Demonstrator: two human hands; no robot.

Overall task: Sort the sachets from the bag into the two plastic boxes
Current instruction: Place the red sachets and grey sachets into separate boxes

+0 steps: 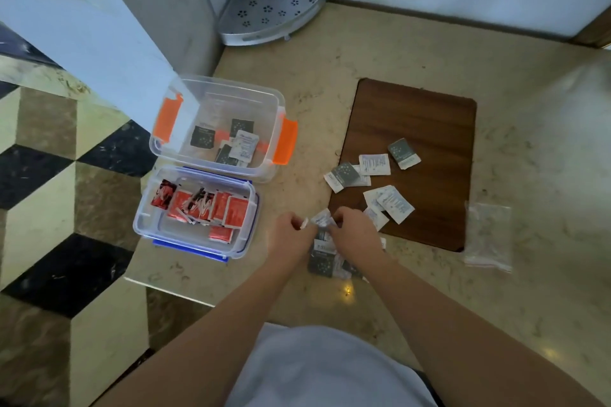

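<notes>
item: sorting station on a marble floor, seen from above. left hand [288,231] and right hand [351,230] meet over the floor, both curled closed, pinching between them a small white sachet [320,219]; a few more grey and white sachets [322,261] lie stacked on the floor directly under the hands, whether gripped by the right fingers cannot be told. key relation: both boxes lie to the left of the hands, so the left hand is the nearer one; the held sachet's long axis runs roughly left to right between the two hands. container one: orange-clipped box [216,127], farther and up-left, lid off, holding a handful of grey and white sachets loose on its bottom. container two: blue-clipped box [195,211], just left of the left hand, holding red sachets [211,206] leaning in a rough row plus one or two lying flat. unsorted stock: grey and white loose sachets [373,175] scattered on the brown board [413,142] to the right of the hands. empty clear bag [488,236] lies flat at the board's right edge. judgement: held piece matches the orange-clipped box contents; red stock appears fully sorted, grey and white part done.
</notes>
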